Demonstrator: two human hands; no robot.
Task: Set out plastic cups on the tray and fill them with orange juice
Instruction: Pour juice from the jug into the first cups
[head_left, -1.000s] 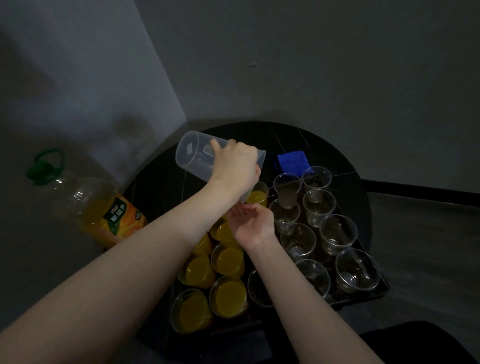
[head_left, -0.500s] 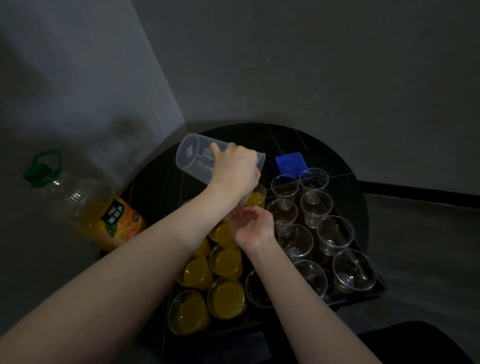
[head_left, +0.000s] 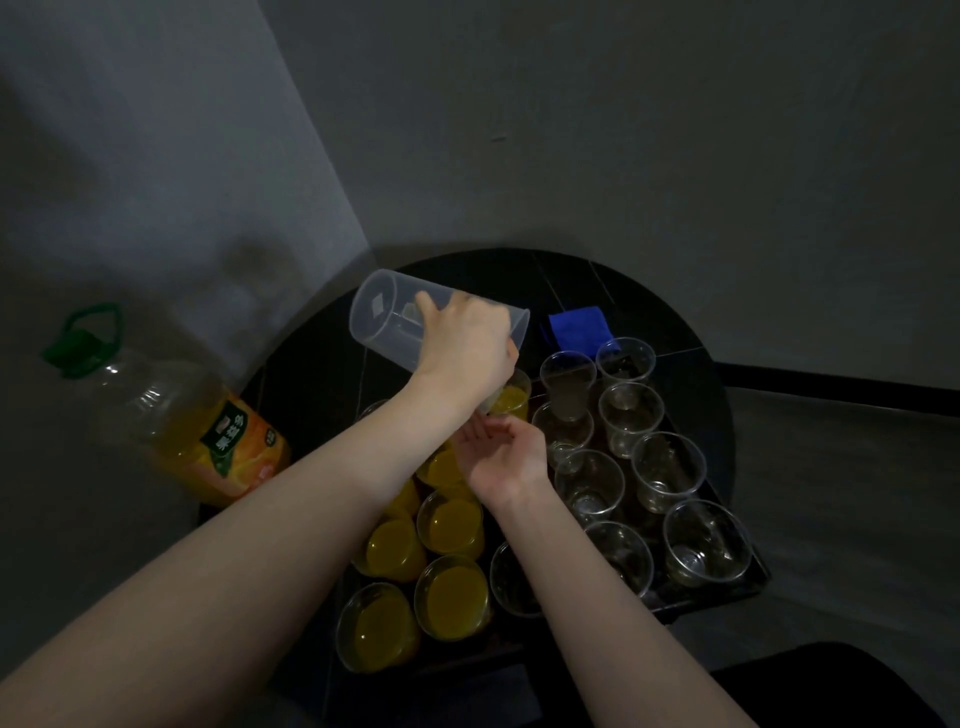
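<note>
A round black table (head_left: 582, 280) stands in the corner of a dim room where two grey walls meet, with a dark baseboard running along the right wall and a grey floor below it. On the table sits a dark tray (head_left: 727, 592) crowded with clear plastic cups. The cups on its left side hold orange juice, among them one at the near edge (head_left: 451, 597) and one at the far end (head_left: 511, 400), while the cups on the right side, such as the nearest one (head_left: 706, 543), are without juice. A folded blue cloth (head_left: 579, 330) lies on the table just beyond the far cups. At the left, beside the table, a large juice bottle (head_left: 171, 410) with a green cap and handle appears tilted and is partly full of orange liquid. The left hand (head_left: 467, 353) curls its fingers round a clear plastic jug (head_left: 389, 327), tipped so that its base points up and left and its mouth is over the far juice-filled cup; the jug looks nearly drained. The right hand (head_left: 506, 452) is palm up just under that wrist, over the filled cups, with fingers loosely spread and nothing in them. Both forearms cross the filled cups and hide several of them. A dark shape fills the lower right corner.
</note>
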